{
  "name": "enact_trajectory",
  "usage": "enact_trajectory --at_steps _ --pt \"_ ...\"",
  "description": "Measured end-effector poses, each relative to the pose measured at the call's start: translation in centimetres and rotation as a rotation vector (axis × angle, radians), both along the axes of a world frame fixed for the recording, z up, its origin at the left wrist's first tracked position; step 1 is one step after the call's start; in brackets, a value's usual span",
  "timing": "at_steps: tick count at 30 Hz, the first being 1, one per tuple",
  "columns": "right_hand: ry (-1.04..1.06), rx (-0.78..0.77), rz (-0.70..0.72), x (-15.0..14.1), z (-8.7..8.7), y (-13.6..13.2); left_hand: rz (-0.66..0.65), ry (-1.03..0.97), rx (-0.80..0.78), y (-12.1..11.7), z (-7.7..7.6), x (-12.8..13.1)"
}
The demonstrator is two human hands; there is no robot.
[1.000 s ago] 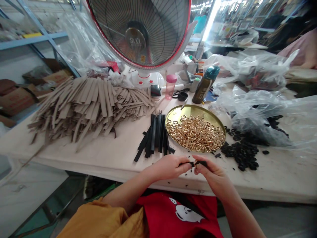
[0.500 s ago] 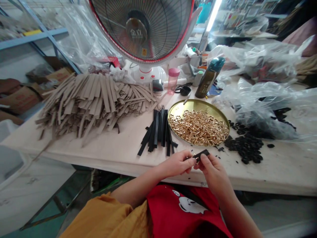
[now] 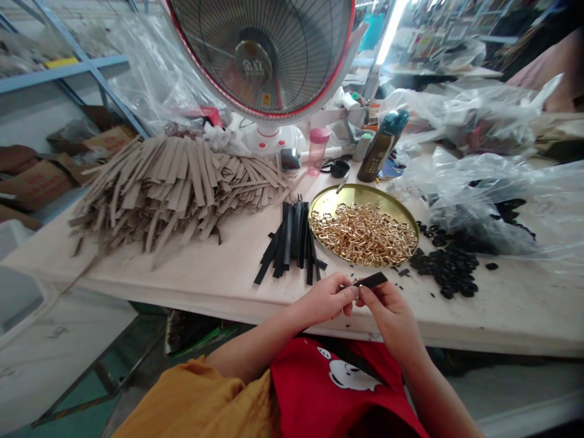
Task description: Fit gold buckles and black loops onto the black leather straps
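Pinching a black strip (image 3: 373, 280), left hand (image 3: 335, 298) and right hand (image 3: 391, 308) are nearly meeting. Its long axis is slanting rightward, away.

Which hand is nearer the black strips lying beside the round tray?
Left. The left hand is just below and right of the black strips in view; the right hand is farther right.

Bare forearms (image 3: 269, 337) converge on the near side of the gold tray (image 3: 360, 193), where left hand (image 3: 333, 297) and right hand (image 3: 387, 306) meet, fingers (image 3: 338, 280) curled, thumbs (image 3: 350, 294) nearly touching.
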State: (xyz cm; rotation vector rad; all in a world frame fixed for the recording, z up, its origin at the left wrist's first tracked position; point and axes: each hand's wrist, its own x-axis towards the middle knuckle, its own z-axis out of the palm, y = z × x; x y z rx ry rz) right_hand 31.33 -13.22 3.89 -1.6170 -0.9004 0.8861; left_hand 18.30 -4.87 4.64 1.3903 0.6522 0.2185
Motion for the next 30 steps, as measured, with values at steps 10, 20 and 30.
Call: enact_trajectory --at_steps 10,20,30 --pt "0.358 -0.008 -0.07 -0.1 -1.7 0.6 0.053 0.086 0.075 0.4 0.5 0.3" --pt "0.038 -0.017 -0.002 0.4 0.1 0.6 0.033 0.082 0.22 0.3 0.0 0.1" --pt "0.603 -0.023 0.032 0.4 -1.0 0.4 -0.013 0.047 0.181 0.1 0.0 -0.1"
